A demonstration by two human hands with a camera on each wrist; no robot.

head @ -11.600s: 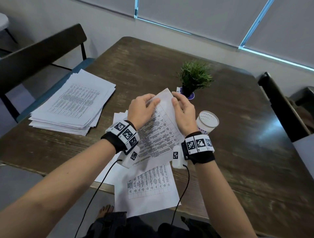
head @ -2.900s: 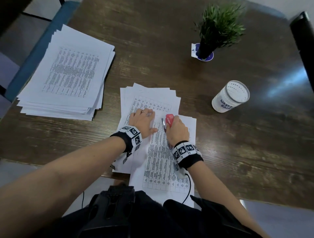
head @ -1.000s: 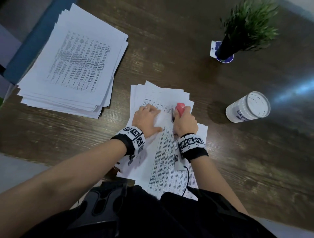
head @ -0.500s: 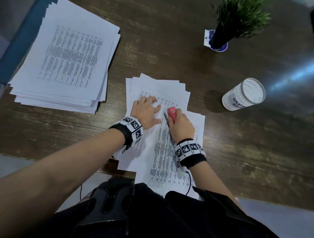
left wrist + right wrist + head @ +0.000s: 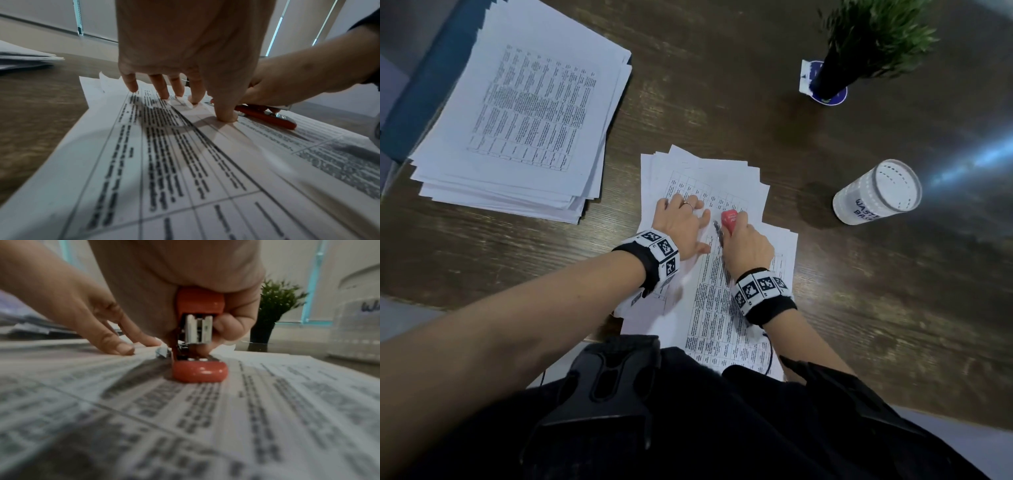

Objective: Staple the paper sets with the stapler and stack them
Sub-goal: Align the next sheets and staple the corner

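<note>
Two hands: both were on the paper set (image 5: 726,308).
Left hand (image 5: 678,226): flat, fingers pressed the sheet.
Right hand (image 5: 750,250): gripped the red stapler (image 5: 728,219).

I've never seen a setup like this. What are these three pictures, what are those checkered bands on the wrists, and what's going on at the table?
No machine here: a person works with bare hands. The checkered bands carry small cameras, so one picture comes from the head and one from each wrist. The right hand grips a red stapler at a corner of the paper set. The left hand presses the sheets flat with straight fingers. On the wooden table also lie a big paper stack, a potted plant and a white cup.
</note>
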